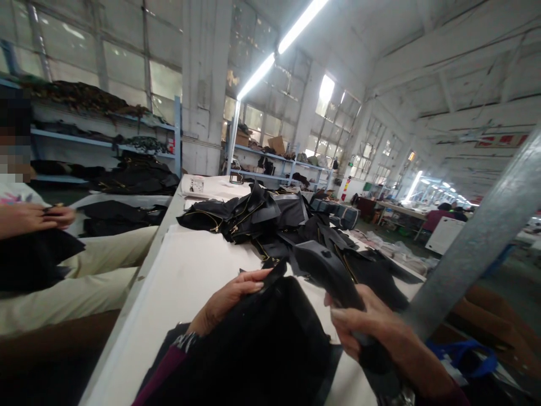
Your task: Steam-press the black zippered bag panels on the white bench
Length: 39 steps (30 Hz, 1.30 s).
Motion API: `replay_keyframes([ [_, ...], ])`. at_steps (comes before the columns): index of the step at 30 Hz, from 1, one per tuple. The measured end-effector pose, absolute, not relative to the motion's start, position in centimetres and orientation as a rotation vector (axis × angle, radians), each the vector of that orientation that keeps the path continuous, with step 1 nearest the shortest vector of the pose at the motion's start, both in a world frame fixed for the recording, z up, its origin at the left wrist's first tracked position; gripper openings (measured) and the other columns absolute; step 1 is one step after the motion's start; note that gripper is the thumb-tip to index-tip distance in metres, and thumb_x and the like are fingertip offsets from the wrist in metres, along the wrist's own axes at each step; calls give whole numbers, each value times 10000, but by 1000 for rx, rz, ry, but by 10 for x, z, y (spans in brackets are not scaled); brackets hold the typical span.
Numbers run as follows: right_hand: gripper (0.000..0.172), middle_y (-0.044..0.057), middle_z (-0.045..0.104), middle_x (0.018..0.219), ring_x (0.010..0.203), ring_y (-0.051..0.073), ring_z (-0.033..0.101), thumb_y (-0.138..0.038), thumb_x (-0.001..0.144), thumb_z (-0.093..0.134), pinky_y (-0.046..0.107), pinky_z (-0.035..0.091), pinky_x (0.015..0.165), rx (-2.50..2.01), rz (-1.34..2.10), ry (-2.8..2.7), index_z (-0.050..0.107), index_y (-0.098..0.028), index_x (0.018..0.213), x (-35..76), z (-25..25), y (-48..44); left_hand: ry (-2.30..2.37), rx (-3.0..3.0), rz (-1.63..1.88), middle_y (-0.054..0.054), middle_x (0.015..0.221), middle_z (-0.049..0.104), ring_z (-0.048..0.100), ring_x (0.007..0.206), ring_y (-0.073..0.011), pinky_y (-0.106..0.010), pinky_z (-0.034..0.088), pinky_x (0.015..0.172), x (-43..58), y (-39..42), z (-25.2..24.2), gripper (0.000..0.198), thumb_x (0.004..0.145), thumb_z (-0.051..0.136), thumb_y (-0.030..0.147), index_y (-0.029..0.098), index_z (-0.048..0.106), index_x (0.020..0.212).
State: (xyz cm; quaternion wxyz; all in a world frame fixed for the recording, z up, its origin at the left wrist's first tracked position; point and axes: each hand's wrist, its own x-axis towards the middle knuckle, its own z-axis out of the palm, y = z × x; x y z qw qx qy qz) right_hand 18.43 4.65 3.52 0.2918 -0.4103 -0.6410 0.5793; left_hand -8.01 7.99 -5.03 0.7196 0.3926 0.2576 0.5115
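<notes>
A black fabric piece hangs from my left hand, its upper edge pinched between thumb and fingers. My right hand is wrapped round the handle of a black hand-held tool with a broad curved head, shaped like a heat gun. The tool's head points up and left, just right of the fabric's upper edge; I cannot tell whether they touch. Beyond both hands, a heap of black fabric pieces with gold zippers lies on the white table.
At left a seated co-worker handles black fabric. Blue shelves with piled cloth stand along the windows. A slanted metal post rises close on my right. A blue strap lies below it.
</notes>
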Motion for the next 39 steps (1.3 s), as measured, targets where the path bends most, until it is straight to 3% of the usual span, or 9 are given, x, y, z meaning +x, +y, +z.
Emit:
replay_keyframes([
  [3,360,-55,507,482,411,91,420,-376,788,653,207,365,412,-1127,1487,-1639,509,-132,1010,204,33,47,599,802,1173,-74,999,739,684,814,-152,-250,492,795,-83,84,-57,410,733,656,98,153,666,1139],
  [10,388,-60,523,438,354,84,424,-401,714,691,183,354,367,-1076,1752,-1709,512,-157,955,208,13,44,505,839,1144,-96,1191,673,672,946,-199,-284,461,886,-78,85,-62,458,772,592,90,157,622,1224],
  [13,304,-56,512,421,325,68,400,-374,703,671,160,317,334,-1003,1745,-1740,548,-148,866,194,11,47,517,853,1105,-86,1163,690,678,933,-197,-290,465,873,-75,84,-63,446,785,585,93,183,627,1220],
  [18,231,-63,489,474,372,73,435,-331,740,663,178,364,367,-890,1693,-1752,561,-141,825,182,18,66,518,892,1079,-79,1097,719,679,917,-182,-262,464,854,-70,86,-67,407,764,630,106,179,665,1163],
  [25,351,-68,504,427,353,92,434,-405,717,686,193,336,372,-1105,1700,-1821,536,-159,917,195,6,39,584,853,1160,-91,1020,737,678,873,-176,-271,468,838,-72,102,-82,413,745,646,120,145,661,1157],
  [29,399,-4,616,653,520,138,552,-364,669,714,221,393,455,-1433,1588,-1979,595,-164,993,191,13,6,537,913,1128,-87,993,741,674,830,-154,-238,471,800,-71,107,-84,397,720,677,157,135,685,1117],
  [32,278,13,618,826,727,157,574,-227,638,714,220,433,599,-1512,1484,-2091,643,-160,898,175,26,-5,517,950,1102,-73,978,745,669,782,-131,-209,473,755,-70,107,-82,390,708,692,179,149,697,1097],
  [34,231,-11,603,738,678,135,555,-200,656,687,206,411,572,-1458,1548,-2120,621,-156,873,163,29,-4,525,962,1104,-72,954,748,663,734,-113,-187,470,705,-67,106,-80,392,701,695,176,148,700,1091],
  [39,324,-66,537,501,432,97,471,-321,725,647,203,363,441,-1382,1813,-2017,505,-157,966,153,17,5,579,994,1151,-91,907,750,653,686,-119,-192,470,659,-63,107,-79,359,681,705,195,136,723,1034],
])
